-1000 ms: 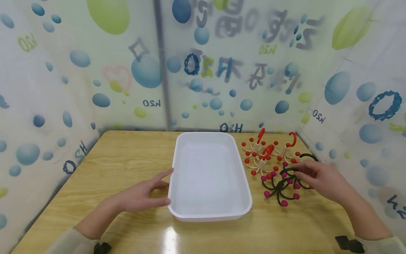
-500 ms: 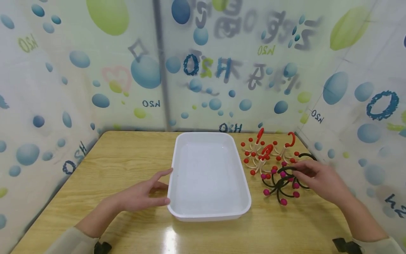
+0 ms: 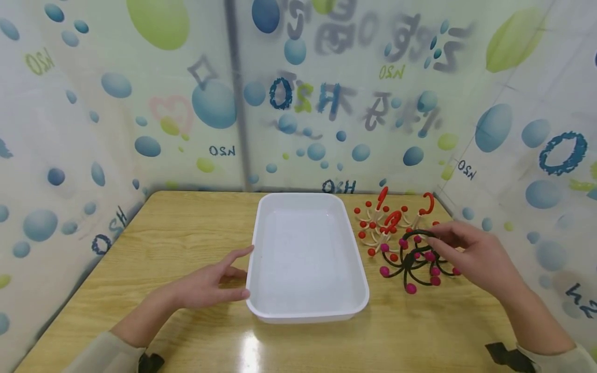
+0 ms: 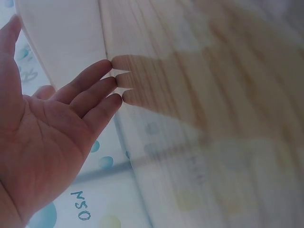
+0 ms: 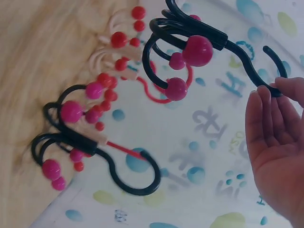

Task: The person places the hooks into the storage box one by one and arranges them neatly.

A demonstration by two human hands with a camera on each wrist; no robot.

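Observation:
My right hand [image 3: 475, 259] pinches the curved hook of a black multi-arm hook hanger [image 5: 216, 38] between thumb and fingers. Magenta balls tip its arms, and in the right wrist view it hangs off the table. A second black hanger [image 5: 78, 141] of the same kind lies behind it on the table, partly covered in the head view. On the left, my left hand [image 3: 207, 284] has its fingers spread, with thumb and index tips at the left wall of a white rectangular tray [image 3: 308, 315]. The left wrist view shows this palm [image 4: 47, 142] holding nothing.
Cream hangers [image 3: 383, 238] with red hooks and red balls stand close together at the back right, beside the tray. The wooden table [image 3: 196, 217] ends at patterned curtains [image 3: 186, 129] behind and on both sides.
My right hand has raised the black hanger by its hook, up and slightly to the left, away from the other black one. The left hand and tray stay put.

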